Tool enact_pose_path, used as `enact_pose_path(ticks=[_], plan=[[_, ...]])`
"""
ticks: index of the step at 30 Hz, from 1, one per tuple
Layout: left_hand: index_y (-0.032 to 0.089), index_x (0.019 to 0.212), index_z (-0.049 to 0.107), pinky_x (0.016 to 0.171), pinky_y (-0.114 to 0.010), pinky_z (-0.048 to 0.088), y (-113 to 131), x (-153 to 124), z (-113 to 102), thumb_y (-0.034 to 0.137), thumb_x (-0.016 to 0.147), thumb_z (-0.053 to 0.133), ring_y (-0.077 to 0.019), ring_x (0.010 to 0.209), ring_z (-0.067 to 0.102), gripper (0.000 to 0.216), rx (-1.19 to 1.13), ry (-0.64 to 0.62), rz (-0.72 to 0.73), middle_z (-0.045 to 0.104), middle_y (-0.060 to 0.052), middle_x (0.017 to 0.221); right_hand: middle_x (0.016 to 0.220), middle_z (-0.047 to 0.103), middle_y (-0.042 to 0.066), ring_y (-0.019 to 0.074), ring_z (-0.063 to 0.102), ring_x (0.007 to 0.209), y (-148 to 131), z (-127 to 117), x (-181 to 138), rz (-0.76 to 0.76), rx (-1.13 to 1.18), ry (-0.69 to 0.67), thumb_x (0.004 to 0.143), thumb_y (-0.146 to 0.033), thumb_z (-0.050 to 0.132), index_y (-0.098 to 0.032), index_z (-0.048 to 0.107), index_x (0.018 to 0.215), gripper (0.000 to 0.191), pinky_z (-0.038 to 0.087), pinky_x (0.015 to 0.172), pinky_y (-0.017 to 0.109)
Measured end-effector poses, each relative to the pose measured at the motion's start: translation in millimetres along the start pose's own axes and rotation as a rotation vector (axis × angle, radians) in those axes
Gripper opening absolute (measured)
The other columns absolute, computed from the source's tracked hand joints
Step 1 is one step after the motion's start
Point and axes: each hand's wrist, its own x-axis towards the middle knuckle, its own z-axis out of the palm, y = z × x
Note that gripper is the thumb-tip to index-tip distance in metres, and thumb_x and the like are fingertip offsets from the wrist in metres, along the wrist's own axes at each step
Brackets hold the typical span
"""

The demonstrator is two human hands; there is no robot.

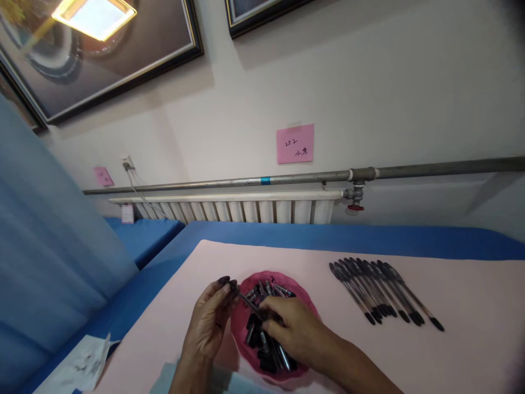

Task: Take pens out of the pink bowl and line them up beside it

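Over the left part of a pink bowl (pixel 234 328), both hands work on one slim pen (pixel 250 303). My left hand (pixel 209 317) is closed, its fingertips pinching small dark pieces (pixel 223 279) that look like pen caps, at the pen's upper end. My right hand (pixel 291 323) grips the pen's lower end between thumb and fingers, covering that end. Inside the bowl lie black caps (pixel 252 334) and short pen parts (pixel 283 355), partly hidden below my right hand.
A fanned row of dark-ended pens (pixel 375 290) lies on the pink sheet (pixel 459 361) at the right. A blue curtain (pixel 53 246) hangs at the left, above a crumpled white paper (pixel 77 364). Behind the blue table edge (pixel 279 235) are a radiator (pixel 241 210) and a pipe (pixel 303 178).
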Motion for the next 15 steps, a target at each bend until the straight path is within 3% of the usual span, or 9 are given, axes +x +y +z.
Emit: enact_pose_path(ticks=[7, 15], plan=[[0.012, 0.075, 0.064, 0.061, -0.022, 0.055, -6.6, 1.6, -1.1, 0.009, 0.059, 0.075, -0.0136, 0.065, 0.066, 0.020, 0.041, -0.084, 0.021, 0.070, -0.006, 0.073, 0.069, 0.063, -0.002, 0.0108, 0.054, 0.061, -4.5, -0.2, -1.0, 0.023, 0.033, 0.025, 0.071, -0.007, 0.048, -0.020, 0.062, 0.077, 0.021, 0.035, 0.056, 0.022], [0.012, 0.073, 0.062, 0.061, -0.022, 0.053, -5.8, -0.6, 1.5, 0.019, 0.053, 0.080, -0.0117, 0.060, 0.063, 0.029, 0.111, -0.137, 0.050, 0.067, -0.002, 0.068, 0.067, 0.061, -0.001, 0.0115, 0.055, 0.059, -1.8, 2.9, 1.4, 0.194, 0.310, -0.006, 0.069, -0.010, 0.051, -0.020, 0.063, 0.079, 0.019, 0.038, 0.052, 0.021]])
